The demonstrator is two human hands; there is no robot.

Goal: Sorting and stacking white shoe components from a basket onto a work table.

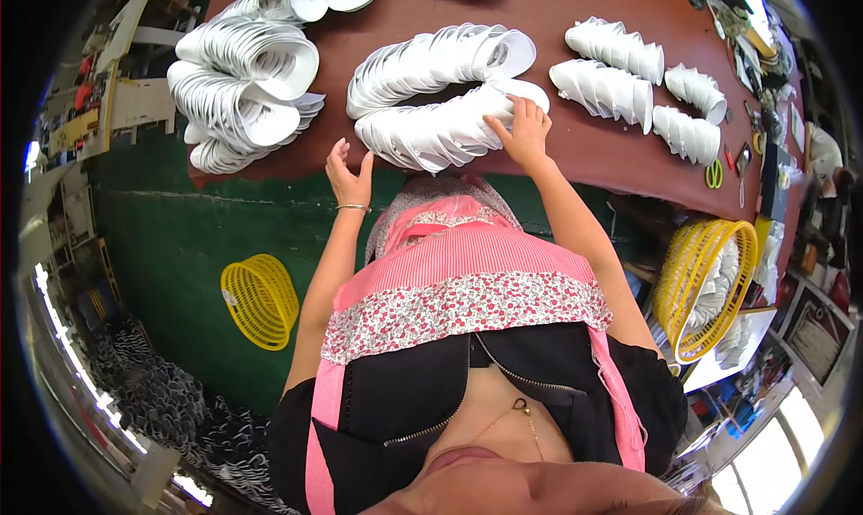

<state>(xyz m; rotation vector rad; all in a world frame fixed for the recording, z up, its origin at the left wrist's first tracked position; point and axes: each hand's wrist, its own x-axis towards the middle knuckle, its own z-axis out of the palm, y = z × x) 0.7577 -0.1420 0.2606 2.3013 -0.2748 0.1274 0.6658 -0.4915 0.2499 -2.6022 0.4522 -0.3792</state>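
While right fingers point(529, 115) lie spread on white stack point(431, 136) | left fingers point(339, 159) parted, empty, at table edge point(292, 164)

The left forearm point(333, 259) stretches forward, its left hand point(350, 179) open at the counter's point(598, 160) near edge, thumb point(367, 165) apart from the fingers point(339, 154). The right hand point(524, 132) reaches farther inside that edge, fingers bent and thumb spread leftward.

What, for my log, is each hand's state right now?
Left hand: open, holding nothing.
Right hand: open, spread over the near middle row of white pieces.
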